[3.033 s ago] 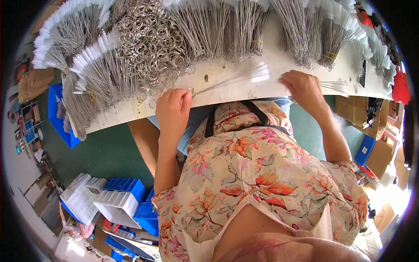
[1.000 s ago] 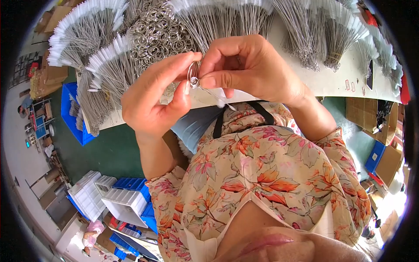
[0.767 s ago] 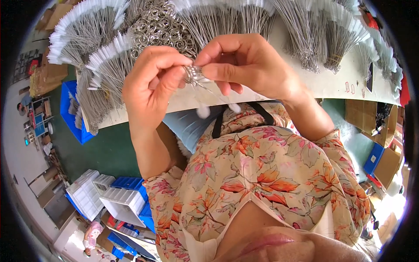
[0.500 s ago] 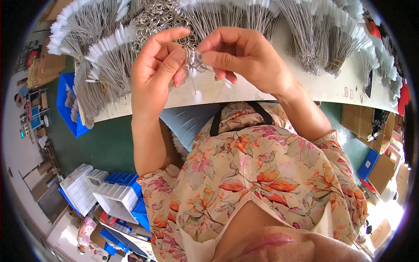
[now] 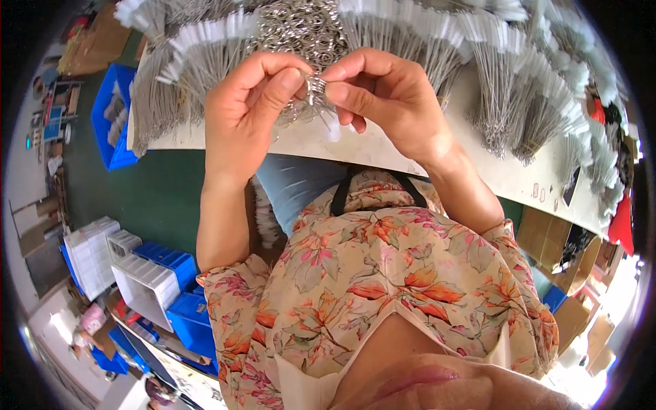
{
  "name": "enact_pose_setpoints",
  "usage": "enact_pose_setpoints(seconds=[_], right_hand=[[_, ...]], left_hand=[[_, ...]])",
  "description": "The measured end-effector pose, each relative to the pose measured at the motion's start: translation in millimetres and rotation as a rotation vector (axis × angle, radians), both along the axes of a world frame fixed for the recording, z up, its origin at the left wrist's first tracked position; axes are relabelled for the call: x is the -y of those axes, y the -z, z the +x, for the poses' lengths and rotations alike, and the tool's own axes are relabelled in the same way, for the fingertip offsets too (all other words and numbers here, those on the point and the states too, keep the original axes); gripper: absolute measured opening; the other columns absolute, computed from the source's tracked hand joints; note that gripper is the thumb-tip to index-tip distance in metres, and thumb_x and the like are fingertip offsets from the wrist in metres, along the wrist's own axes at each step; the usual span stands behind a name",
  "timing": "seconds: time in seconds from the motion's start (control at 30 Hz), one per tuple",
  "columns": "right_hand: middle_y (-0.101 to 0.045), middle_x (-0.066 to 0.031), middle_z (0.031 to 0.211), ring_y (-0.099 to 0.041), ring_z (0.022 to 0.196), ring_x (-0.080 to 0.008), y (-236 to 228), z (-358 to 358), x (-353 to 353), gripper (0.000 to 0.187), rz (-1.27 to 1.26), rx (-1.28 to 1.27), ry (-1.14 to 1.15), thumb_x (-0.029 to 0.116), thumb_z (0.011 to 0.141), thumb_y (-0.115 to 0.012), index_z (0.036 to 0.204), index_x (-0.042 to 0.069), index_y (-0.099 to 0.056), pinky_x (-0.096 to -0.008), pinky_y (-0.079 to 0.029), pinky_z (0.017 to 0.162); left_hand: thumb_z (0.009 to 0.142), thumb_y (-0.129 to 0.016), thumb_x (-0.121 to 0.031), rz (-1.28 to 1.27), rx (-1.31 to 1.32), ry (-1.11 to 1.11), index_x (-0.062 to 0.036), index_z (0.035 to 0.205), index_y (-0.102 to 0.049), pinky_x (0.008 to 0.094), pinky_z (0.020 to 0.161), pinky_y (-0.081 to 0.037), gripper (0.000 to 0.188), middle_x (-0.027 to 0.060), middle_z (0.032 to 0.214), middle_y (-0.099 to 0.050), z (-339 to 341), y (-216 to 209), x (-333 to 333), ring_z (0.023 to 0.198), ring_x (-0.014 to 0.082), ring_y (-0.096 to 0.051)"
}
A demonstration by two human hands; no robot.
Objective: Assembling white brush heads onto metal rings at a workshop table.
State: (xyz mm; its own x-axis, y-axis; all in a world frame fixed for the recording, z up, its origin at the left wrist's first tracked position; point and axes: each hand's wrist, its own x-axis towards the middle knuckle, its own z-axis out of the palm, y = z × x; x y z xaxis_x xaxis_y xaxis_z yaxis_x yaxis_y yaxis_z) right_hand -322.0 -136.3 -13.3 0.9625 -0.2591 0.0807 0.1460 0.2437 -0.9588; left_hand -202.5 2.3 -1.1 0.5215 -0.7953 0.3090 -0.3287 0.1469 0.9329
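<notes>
My left hand (image 5: 240, 119) pinches a small cluster of shiny metal split rings (image 5: 315, 87) between thumb and forefinger. From the other side, the thumb and forefinger of my right hand (image 5: 393, 102) close on the same rings, fingertips nearly meeting. A thin wire brush with a white tip (image 5: 332, 130) hangs below the rings, slanting to the right. How it joins the rings is too small to make out. Just beyond my hands lies a heap of loose split rings (image 5: 301, 27). Bundles of wire brushes with white bristles (image 5: 205, 51) flank the heap.
More brush bundles (image 5: 495, 89) line the white table (image 5: 471, 164) on the right. A blue bin (image 5: 113, 116) stands beyond the table's left end. White and blue crates (image 5: 147, 287) sit on the green floor at lower left. Cardboard boxes (image 5: 547, 239) are under the table at right.
The whole view has shifted, with the table turning slightly. Both hands keep their pinch on the rings, and the hanging brush now slants right instead of pointing nearly straight down.
</notes>
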Motion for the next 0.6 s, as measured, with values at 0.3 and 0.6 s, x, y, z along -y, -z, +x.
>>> enact_pose_setpoints(seconds=[0.3, 0.6], right_hand=[[-0.058, -0.0023, 0.077, -0.056, 0.067, -0.0079, 13, 25, -41, 0.01, -0.082, 0.343, 0.132, 0.005, 0.084, -0.06, 0.092, -0.002, -0.06, -0.0208, -0.047, 0.062], [-0.053, -0.0009, 0.066, -0.047, 0.057, -0.0055, -9, 30, -32, 0.01, 0.096, 0.034, -0.188, 0.006, 0.084, -0.06, 0.089, -0.002, -0.059, -0.0207, -0.037, 0.048]], left_hand=[[0.088, -0.052, -0.01, -0.407, -0.736, -0.007, 0.004, 0.094, -0.061, 0.0309, 0.084, -0.042, 0.018, 0.0111, 0.097, -0.062, -10, 8, -21, 0.092, 0.0202, -0.057], [0.083, -0.055, -0.009, -0.506, -0.857, 0.012, 0.0036, 0.089, -0.064, 0.0301, 0.085, -0.04, 0.017, 0.0127, 0.089, -0.064, 7, 25, -37, 0.086, 0.0157, -0.057]])
